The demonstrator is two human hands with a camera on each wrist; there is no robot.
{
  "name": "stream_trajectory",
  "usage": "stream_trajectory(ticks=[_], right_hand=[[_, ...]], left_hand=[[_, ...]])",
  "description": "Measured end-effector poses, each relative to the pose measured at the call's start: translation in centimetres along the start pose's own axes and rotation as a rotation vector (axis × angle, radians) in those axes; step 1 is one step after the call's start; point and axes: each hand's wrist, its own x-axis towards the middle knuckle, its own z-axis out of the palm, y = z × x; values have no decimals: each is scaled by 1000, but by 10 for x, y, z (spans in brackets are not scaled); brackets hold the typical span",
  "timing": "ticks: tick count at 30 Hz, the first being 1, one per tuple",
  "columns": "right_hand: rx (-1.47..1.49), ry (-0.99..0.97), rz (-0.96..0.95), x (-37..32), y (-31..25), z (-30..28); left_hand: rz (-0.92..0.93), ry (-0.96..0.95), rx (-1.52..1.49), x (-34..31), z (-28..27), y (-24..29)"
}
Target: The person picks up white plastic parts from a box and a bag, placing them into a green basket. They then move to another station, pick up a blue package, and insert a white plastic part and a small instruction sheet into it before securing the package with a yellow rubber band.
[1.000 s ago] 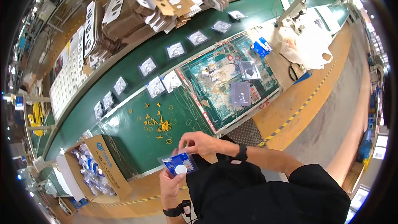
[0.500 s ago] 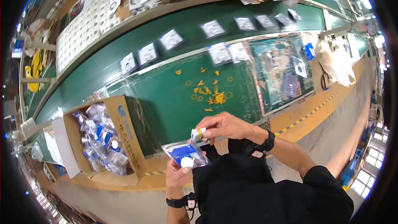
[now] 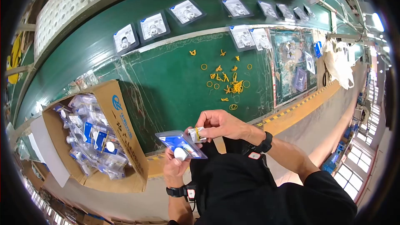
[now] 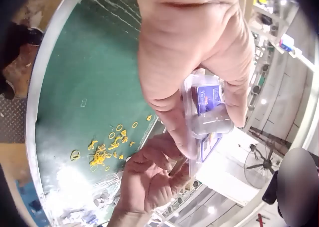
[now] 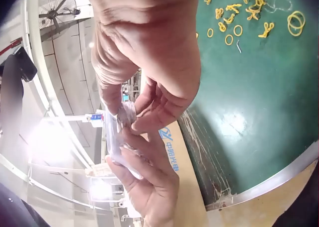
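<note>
My left hand (image 3: pixel 175 170) grips a clear blister pack (image 3: pixel 181 145) with a blue card and a white round piece, thumb on its front. At the pack's upper right, my right hand (image 3: pixel 223 125) pinches a small white bundle (image 3: pixel 196 134) with a yellow band round it. The left wrist view shows the left hand (image 4: pixel 194 52) holding the pack (image 4: pixel 204 117) by its sides, the right hand (image 4: pixel 149 179) behind it. In the right wrist view the right hand (image 5: pixel 149 52) pinches the bundle (image 5: pixel 127 114) close against the pack; its details are blurred.
An open cardboard box (image 3: pixel 125 137) of filled packs stands at the left. Yellow rubber bands (image 3: pixel 236 86) lie scattered on the green table (image 3: pixel 166 91). Several packs (image 3: pixel 154 26) lie along the far strip. A white plastic bag (image 3: pixel 339 64) is at the right.
The view has swung toward the box. The right hand now holds the banded white bundle, which was not visible a second ago. The left hand has kept its grip on the pack.
</note>
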Motion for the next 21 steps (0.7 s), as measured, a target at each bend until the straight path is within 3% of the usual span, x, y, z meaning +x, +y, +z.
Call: stream_trajectory(ticks=[5, 8, 12, 15, 21], right_hand=[[41, 38, 8, 0, -2, 2], [35, -7, 38, -3, 2, -6], [69, -56, -16, -5, 13, -11], [26, -27, -10, -12, 9, -7], [-22, -195, 69, -26, 4, 2]], left_hand=[[-28, 100, -7, 4, -4, 8], [-69, 11, 125, 6, 1, 13], [-125, 45, 412, 3, 19, 23], [-99, 77, 438, 0, 31, 23], [-183, -26, 403, -14, 50, 33]])
